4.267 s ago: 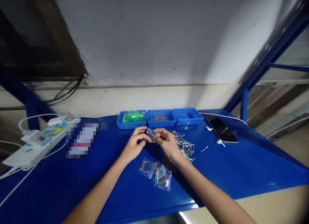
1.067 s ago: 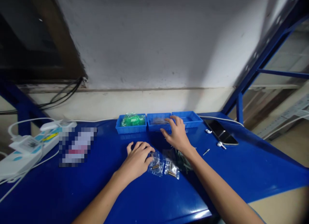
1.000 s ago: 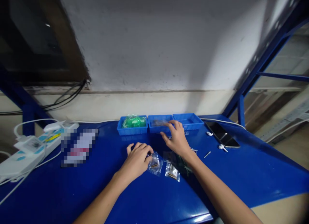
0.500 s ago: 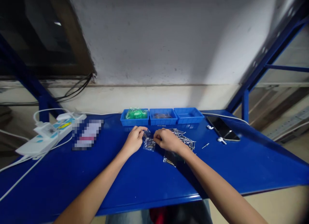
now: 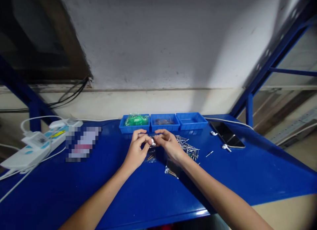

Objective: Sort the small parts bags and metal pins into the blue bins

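Note:
Between my two hands is a small clear plastic bag (image 5: 153, 142), pinched from both sides. My left hand (image 5: 137, 149) grips its left edge with thumb and fingers, and my right hand (image 5: 169, 144) has hold of the right edge. What lies inside this bag is too small to tell. Just below, on the blue table, rests another clear bag (image 5: 150, 156) with thin brass-coloured pieces. A third bag (image 5: 171, 170) with similar pieces lies below my right wrist. Beside my right hand spreads a pile of silver metal pins (image 5: 189, 147).
Three blue bins stand at the back: one with green packets (image 5: 135, 120), one with small bags (image 5: 162, 121), one bare inside (image 5: 191, 120). A phone (image 5: 228, 134), white earbuds (image 5: 225, 146) and a loose pin (image 5: 209, 154) are right; a power strip (image 5: 37, 150) is left.
My hands have come closer together, and the bag between them is now pinched by both. The whole view has shifted slightly.

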Available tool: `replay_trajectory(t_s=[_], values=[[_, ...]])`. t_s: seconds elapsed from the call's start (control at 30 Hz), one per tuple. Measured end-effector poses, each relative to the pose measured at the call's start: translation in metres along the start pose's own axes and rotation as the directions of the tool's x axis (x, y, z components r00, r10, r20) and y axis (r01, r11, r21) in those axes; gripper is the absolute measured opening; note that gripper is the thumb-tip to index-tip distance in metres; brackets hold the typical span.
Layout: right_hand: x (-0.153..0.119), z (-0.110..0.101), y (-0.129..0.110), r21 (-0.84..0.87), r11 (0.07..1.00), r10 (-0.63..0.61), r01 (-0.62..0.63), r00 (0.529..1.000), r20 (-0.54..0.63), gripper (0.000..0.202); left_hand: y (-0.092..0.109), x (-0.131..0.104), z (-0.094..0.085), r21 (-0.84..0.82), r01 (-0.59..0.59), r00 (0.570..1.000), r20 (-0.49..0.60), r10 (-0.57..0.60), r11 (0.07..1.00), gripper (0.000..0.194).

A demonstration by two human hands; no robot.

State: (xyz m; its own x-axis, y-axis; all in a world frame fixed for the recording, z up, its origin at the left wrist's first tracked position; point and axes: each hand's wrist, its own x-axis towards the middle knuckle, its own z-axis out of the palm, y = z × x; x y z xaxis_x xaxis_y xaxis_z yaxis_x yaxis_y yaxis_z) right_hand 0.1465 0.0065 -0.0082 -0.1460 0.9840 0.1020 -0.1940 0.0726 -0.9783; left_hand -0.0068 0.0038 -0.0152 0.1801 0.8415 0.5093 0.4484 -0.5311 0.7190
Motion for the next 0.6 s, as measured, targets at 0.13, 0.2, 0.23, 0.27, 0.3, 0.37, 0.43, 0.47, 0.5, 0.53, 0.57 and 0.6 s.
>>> replay_trajectory(t_s=[0.13,0.2,0.23,0.27,0.3,0.37,0.43,0.47,0.5,0.53,0.57,0.6], values=[[-0.002,-0.003,-0.004,-0.278,0.939,-0.24,0.204,0.965,-0.102,0.029,0.022,-0.002,-0.007,0.16,-0.042,0.999,-0.019,0.045,0.986,0.017],[-0.005,-0.006,-0.013,-0.521,0.761,-0.488,0.387,0.87,-0.067,0.012,0.041,-0.019,-0.012,0.174,-0.076,0.996,-0.041,0.084,0.982,0.02],[-0.007,-0.007,-0.018,-0.604,0.646,-0.603,0.467,0.797,-0.03,0.01,0.05,-0.033,-0.014,0.156,-0.077,0.995,-0.048,0.085,0.985,0.022],[-0.009,-0.008,-0.022,-0.659,0.54,-0.693,0.524,0.721,0.006,0.011,0.057,-0.05,-0.014,0.103,-0.056,0.998,-0.006,0.057,0.993,0.024],[-0.011,-0.009,-0.026,-0.696,0.453,-0.758,0.557,0.651,0.028,0.013,0.062,-0.069,-0.013,0.026,-0.013,0.991,0.131,0.009,1.0,0.026],[-0.012,-0.011,-0.03,-0.749,0.348,-0.826,0.564,0.562,0.039,0.015,0.064,-0.105,-0.004,-0.057,0.055,0.899,0.437,-0.024,0.997,0.023],[-0.011,-0.012,-0.029,-0.78,0.309,-0.838,0.544,0.544,0.047,0.016,0.056,-0.13,0.01,-0.049,0.109,0.846,0.529,-0.067,0.993,0.021],[-0.01,-0.013,-0.027,-0.784,0.306,-0.831,0.54,0.554,0.057,0.017,0.05,-0.138,0.017,-0.037,0.143,0.819,0.565,-0.098,0.989,0.021],[-0.009,-0.013,-0.025,-0.783,0.308,-0.821,0.54,0.567,0.068,0.017,0.043,-0.143,0.024,-0.021,0.18,0.79,0.599,-0.132,0.983,0.022],[-0.008,-0.013,-0.022,-0.78,0.314,-0.809,0.542,0.582,0.079,0.017,0.037,-0.146,0.03,-0.002,0.218,0.756,0.633,-0.167,0.976,0.024],[-0.007,-0.012,-0.019,-0.775,0.321,-0.8,0.544,0.594,0.086,0.018,0.03,-0.148,0.035,0.024,0.256,0.72,0.663,-0.207,0.966,0.026],[-0.006,-0.012,-0.017,-0.77,0.328,-0.793,0.548,0.602,0.09,0.018,0.024,-0.15,0.038,0.044,0.292,0.674,0.7,-0.238,0.956,0.026]])
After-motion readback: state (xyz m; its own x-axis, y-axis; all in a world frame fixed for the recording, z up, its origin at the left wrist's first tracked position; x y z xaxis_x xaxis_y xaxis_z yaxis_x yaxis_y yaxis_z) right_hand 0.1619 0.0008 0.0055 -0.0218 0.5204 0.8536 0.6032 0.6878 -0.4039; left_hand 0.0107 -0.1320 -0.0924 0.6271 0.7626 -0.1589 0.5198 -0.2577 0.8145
